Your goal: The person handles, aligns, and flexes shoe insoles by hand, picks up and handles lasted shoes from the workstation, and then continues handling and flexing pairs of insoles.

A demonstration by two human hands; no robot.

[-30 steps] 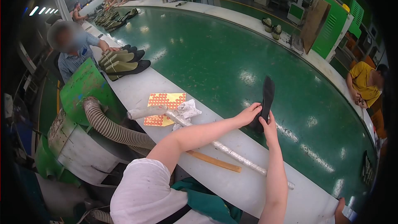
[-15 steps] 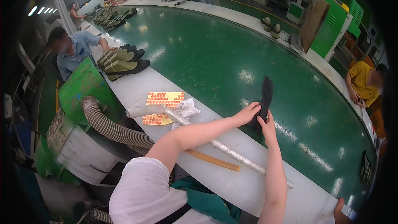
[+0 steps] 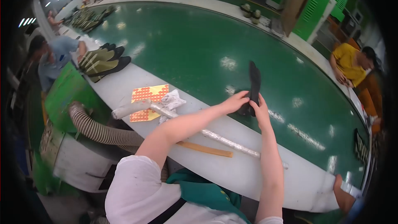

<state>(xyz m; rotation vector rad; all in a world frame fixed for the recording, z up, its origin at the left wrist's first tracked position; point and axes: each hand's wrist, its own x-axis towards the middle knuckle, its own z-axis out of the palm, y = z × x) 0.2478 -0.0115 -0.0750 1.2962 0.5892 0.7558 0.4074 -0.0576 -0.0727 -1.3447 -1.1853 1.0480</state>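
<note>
A black shoe sole [image 3: 254, 79] stands nearly upright above the green belt, its far end pointing away from me. My left hand [image 3: 235, 102] grips its lower part from the left. On the right, my right hand [image 3: 261, 111] closes on the same lower part, thumb near the left fingers. Whether the sole is one piece or a pair I cannot tell. Below my left forearm, a plastic-wrapped tube [image 3: 222, 137] lies along the white ledge. Beside it is a yellow sheet of round red stickers [image 3: 151, 93] with a crumpled white cloth [image 3: 173, 98].
The green conveyor belt [image 3: 182, 45] curves around ahead. Shoes in olive and black [image 3: 105, 64] stand on the ledge at left, near a person in blue [image 3: 58, 60]. A flat tan strip [image 3: 207, 149] lies near me. A ribbed hose [image 3: 95, 128] is at left; a person in yellow [image 3: 350, 64] sits right.
My view has turned slightly, shifting the scene left and up. Both hands still hold the black sole, which now stands a little straighter.
</note>
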